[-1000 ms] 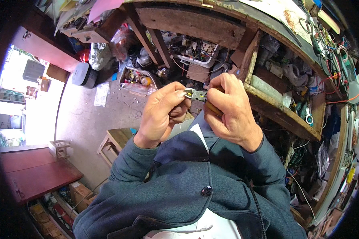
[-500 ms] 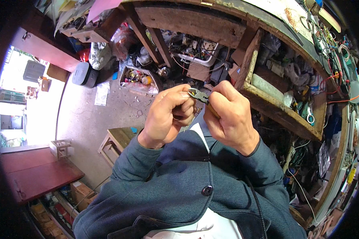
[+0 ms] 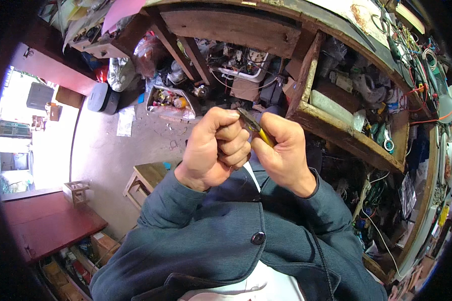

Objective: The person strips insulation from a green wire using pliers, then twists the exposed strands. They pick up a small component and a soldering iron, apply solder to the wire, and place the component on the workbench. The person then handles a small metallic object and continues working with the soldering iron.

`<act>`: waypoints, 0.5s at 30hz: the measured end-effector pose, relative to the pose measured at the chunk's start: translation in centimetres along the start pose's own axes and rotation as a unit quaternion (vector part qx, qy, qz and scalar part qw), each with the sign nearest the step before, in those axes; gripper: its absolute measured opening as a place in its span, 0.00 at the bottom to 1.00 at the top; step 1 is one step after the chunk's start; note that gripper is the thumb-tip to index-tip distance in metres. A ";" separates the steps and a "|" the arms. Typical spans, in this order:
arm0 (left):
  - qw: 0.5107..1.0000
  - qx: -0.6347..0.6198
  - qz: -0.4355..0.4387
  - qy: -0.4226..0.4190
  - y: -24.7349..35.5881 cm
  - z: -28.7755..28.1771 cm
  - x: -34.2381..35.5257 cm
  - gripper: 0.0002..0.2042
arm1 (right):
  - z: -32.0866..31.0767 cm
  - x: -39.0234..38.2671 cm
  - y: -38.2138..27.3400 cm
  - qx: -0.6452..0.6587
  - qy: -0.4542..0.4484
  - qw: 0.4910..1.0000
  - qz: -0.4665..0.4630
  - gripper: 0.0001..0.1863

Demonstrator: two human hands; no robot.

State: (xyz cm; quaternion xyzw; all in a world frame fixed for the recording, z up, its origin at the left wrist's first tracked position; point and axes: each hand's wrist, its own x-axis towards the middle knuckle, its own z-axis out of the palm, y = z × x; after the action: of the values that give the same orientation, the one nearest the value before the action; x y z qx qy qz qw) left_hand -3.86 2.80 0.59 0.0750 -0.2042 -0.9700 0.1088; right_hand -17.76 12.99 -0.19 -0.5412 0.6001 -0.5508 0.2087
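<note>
A pair of pliers point(image 3: 251, 121) with dark metal jaws and yellow handles is gripped in my right hand point(image 3: 287, 155). Its jaws slant up and to the left, their tip beside the thumb of my left hand point(image 3: 211, 150). The fingers of that hand are curled, thumb pressed against the index finger; whatever they pinch is too small or hidden to name. Both hands are raised close together in front of the dark jacket point(image 3: 211, 241).
A wooden workbench with an open drawer point(image 3: 356, 133) of odds and ends runs along the right. Behind my hands, a box of small parts point(image 3: 171, 103) sits on the floor. A small wooden stool point(image 3: 148, 175) stands left, beyond it a red panel point(image 3: 50, 220).
The pliers have turned in my right hand: the jaws now point more upward and more of the yellow handle shows. My left fist has rolled, showing more of its curled fingers.
</note>
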 end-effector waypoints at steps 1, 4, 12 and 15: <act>1.000 0.008 0.018 0.011 -0.2 0.2 0.0 0.24 | 0.3 -0.2 0.2 0.073 0.000 0.997 0.039 0.11; 0.997 0.021 0.058 0.042 -0.8 1.3 0.3 0.24 | 0.1 -0.5 0.2 0.200 -0.008 0.973 0.119 0.12; 0.998 0.014 0.065 0.021 -1.1 1.3 -0.4 0.23 | 1.5 -1.0 -0.6 0.365 0.018 0.905 0.217 0.15; 0.997 0.015 0.077 0.011 -1.1 1.3 -0.6 0.23 | 2.0 -1.0 -1.0 0.405 0.025 0.887 0.221 0.17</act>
State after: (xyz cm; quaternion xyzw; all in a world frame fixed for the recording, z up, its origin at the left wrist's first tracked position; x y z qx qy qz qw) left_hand -3.66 4.38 1.37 0.0712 -0.2223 -0.9548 0.1840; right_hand -15.31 13.19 -0.31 -0.2495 0.4341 -0.6990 0.5105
